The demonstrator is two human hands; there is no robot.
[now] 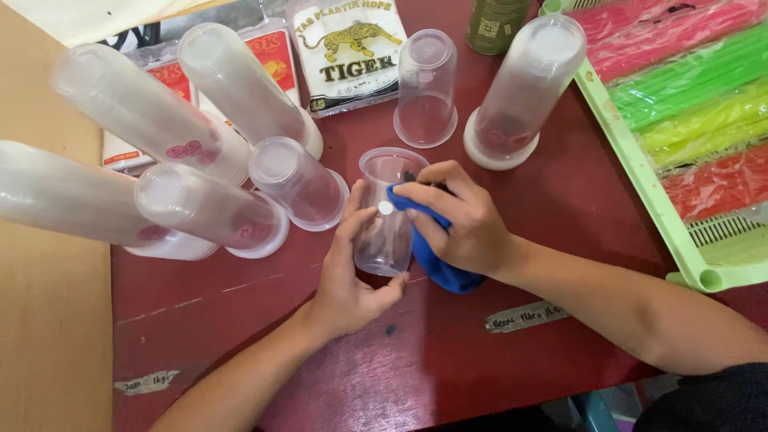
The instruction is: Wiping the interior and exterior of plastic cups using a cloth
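Six stacks of clear plastic cups crowd the dark red tabletop (496,344) round your work: four long stacks (152,112) upside down at upper L, a short one (298,182) just L of your cup, a tall one (524,88) upper R. Single upturned cup (426,88) stands betw. them, behind your hands. Flat plastic-bag packs (352,52) lie at top, partly under the stacks. Green slatted tray (640,172) at R edge holds bagged straws (696,88): pink, green, yellow-green, red bundles. Paper labels (524,316) stuck on table near front.

Your L hand (348,280) wraps the clear cup (386,214) at centre, fingers curled on its side, thumb under the base; cup upright, tipped slightly, looks empty. Your R hand (460,224) pinches a blue cloth (436,264) against cup's rim & wall, fingers closed on it. Cloth soft, bunched; cups thin, see-through, tapered, smooth.
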